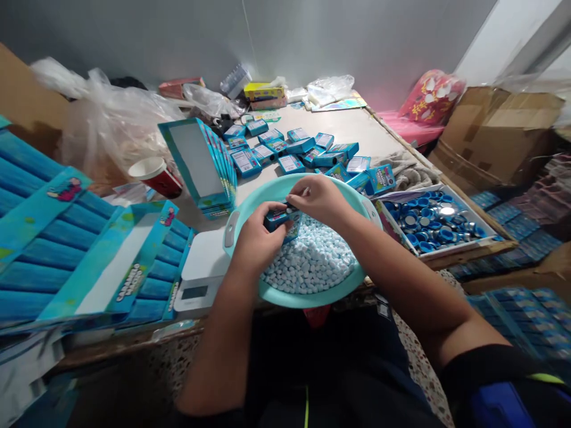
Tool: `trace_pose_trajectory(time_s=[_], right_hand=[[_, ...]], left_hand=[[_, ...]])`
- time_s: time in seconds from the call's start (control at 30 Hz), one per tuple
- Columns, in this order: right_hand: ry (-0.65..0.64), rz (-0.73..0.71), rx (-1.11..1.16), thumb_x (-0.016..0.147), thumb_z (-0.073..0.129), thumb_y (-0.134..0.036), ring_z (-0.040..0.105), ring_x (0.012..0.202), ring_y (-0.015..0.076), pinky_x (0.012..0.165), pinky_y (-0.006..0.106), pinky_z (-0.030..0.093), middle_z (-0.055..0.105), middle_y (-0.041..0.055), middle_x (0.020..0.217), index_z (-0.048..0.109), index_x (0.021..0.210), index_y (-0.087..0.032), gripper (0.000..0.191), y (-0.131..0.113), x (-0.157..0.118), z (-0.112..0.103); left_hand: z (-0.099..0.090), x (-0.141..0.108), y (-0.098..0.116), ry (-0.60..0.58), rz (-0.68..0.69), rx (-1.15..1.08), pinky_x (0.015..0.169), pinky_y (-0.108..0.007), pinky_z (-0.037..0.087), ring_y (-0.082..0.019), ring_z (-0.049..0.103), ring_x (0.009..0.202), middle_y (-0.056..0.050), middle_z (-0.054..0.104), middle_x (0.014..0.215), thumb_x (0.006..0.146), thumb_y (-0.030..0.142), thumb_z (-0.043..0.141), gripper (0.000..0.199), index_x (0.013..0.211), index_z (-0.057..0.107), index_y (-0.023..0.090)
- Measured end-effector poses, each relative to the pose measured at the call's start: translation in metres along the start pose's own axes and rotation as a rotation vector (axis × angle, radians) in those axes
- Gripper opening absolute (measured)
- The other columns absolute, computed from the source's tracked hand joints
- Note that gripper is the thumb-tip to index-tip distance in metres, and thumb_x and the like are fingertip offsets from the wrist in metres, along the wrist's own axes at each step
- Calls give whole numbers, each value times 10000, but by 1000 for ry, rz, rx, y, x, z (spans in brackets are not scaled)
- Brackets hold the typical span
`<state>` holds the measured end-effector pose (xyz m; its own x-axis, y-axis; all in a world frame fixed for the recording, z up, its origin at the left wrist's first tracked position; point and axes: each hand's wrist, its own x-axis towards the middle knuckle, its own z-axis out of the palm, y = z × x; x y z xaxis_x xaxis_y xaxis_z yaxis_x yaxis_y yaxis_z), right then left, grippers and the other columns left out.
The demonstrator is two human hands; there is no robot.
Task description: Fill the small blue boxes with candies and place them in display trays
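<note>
1 small blue box [277,219] is being gripped by the left hand [257,241] and pinched by the right hand [319,199], above pale blue candies [312,258] in a teal basin [267,191]

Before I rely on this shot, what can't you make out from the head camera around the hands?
Head view only:
The small blue box: most of it hidden by the left hand and right hand.
The white digital scale: display too dark to read.
The teal basin: floor hidden by pale blue pellets.
The printed cartons on the table: print too small.
</note>
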<state>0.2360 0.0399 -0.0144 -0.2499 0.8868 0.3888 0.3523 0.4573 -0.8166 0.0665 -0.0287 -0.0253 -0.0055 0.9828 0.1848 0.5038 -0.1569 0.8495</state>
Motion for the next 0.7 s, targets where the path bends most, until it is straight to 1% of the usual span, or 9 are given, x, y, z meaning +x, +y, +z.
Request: trace_pose_trajectory(time_s=[0.1, 0.17, 0.27, 0.33, 0.4, 0.53, 0.63, 0.7], right_hand=[[-33, -11, -76, 781, 717, -194, 530, 644, 164, 619, 318, 364, 627, 8, 649, 694, 619, -213, 164, -3, 2, -1], [-53, -31, -120, 778, 706, -158, 534, 662, 162, 628, 317, 370, 627, 13, 674, 689, 616, -204, 170, -6, 3, -1], [-117, -44, -155, 796, 654, -116, 560, 692, 164, 638, 312, 381, 647, 13, 701, 695, 657, -194, 164, -10, 3, 0], [-143, -45, -162, 822, 645, -127, 573, 706, 165, 646, 309, 388, 661, 11, 716, 695, 691, -192, 155, -12, 3, -1], [-150, -58, -169, 852, 648, -161, 574, 716, 165, 647, 308, 390, 666, 13, 737, 678, 698, -191, 159, -13, 4, -1], [-153, -81, -152, 868, 599, -150, 573, 727, 163, 650, 306, 396, 667, 10, 769, 645, 705, -196, 175, -12, 5, -1], [-136, -75, -111, 874, 600, -157, 587, 759, 164, 685, 299, 423, 671, 13, 810, 649, 753, -198, 137, -13, 5, -1], [-103, -66, -99, 912, 616, -226, 588, 779, 163, 699, 295, 432, 663, 17, 833, 648, 777, -200, 141, -15, 4, -1]], left_hand=[[0, 1, -2, 32, 3, 22, 803, -324, 562, -209, 672, 852, -33, 727, 976, 802, 364, 751, 335, 1102, 691, 228], [-1, 2, -4, 40, -1, 33, 694, -286, 534, -184, 643, 760, -30, 720, 944, 806, 388, 744, 354, 1117, 683, 231], [-2, 2, -3, 37, -12, 69, 556, -247, 442, -131, 520, 584, -13, 699, 879, 813, 405, 721, 379, 1152, 677, 243], [-3, 2, 0, 40, -9, 94, 517, -241, 404, -117, 458, 533, -1, 678, 838, 810, 394, 702, 358, 1139, 685, 253], [-4, 3, 2, 41, 1, 97, 523, -245, 421, -135, 490, 554, 0, 663, 809, 809, 383, 681, 308, 1091, 702, 262], [-5, 6, 4, 44, 16, 60, 606, -287, 523, -217, 626, 729, -17, 660, 794, 794, 377, 671, 257, 1023, 721, 272], [-5, 8, 3, 62, 25, 67, 670, -318, 565, -250, 661, 828, -25, 673, 821, 784, 385, 683, 262, 1018, 723, 274], [-6, 8, 3, 55, 40, 77, 737, -346, 585, -269, 674, 892, -35, 693, 870, 787, 396, 688, 285, 1043, 723, 276]])
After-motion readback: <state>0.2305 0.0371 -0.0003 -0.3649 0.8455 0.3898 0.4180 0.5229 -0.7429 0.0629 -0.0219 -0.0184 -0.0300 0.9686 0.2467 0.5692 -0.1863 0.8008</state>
